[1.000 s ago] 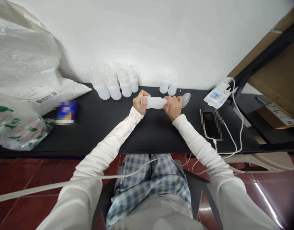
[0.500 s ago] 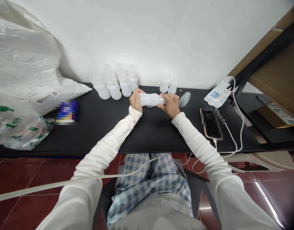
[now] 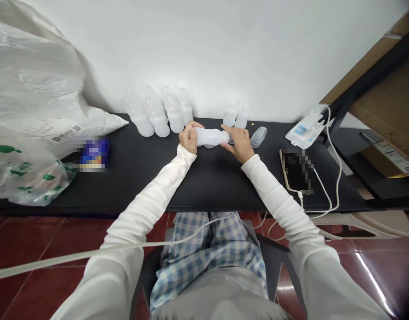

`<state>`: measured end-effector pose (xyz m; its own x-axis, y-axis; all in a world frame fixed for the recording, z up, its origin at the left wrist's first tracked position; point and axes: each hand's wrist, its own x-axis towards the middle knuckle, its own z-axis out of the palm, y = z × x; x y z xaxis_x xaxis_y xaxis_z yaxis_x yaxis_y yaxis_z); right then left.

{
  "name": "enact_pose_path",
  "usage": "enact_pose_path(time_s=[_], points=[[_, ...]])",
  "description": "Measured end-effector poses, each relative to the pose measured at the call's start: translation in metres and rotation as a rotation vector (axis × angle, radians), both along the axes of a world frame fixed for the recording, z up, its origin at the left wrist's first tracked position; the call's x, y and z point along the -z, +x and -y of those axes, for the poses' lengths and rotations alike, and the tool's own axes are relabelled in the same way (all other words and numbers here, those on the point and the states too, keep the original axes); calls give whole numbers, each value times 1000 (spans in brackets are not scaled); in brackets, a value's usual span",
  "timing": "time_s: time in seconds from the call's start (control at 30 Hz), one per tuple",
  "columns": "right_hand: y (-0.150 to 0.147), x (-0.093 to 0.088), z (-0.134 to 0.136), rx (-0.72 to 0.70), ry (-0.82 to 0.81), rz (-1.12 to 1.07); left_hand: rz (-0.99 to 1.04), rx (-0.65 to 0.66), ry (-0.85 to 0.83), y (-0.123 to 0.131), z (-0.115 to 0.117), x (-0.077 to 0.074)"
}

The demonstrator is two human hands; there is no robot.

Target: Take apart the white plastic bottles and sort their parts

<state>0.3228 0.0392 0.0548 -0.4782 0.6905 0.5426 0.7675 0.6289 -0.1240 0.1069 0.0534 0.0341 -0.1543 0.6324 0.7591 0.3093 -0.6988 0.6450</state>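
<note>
White bottle shifted slightly left, between both hands, sideways (base leftward)

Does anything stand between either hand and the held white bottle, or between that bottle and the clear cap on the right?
Nothing visible separates the hands from the white bottle: the left hand grips one end, the right hand the neck end. Between bottle and clear cap, the right hand itself stands in the way.

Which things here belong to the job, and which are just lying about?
Likely job:
- white bottle between left hand and right hand
- clear cap
- clear-topped bottles
- two bottles near wall

Probably just lying about:
- phone
- blue packet
- plastic bags
</note>
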Motion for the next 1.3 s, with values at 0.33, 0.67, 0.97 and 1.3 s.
enact_pose_path(time_s=[0.33, 0.67, 0.97, 1.3], points=[[-2, 9, -2, 56, 123, -34, 45, 11, -250, -7, -22, 13], [4, 26, -1, 141, 93, 3, 296, 238, -623, 1, -37, 12], [6, 37, -2, 176, 159, -13, 234, 318, -465, 4, -29, 7], [-9, 13, 7, 26, 85, 44, 114, 50, -233, -6, -19, 6]])
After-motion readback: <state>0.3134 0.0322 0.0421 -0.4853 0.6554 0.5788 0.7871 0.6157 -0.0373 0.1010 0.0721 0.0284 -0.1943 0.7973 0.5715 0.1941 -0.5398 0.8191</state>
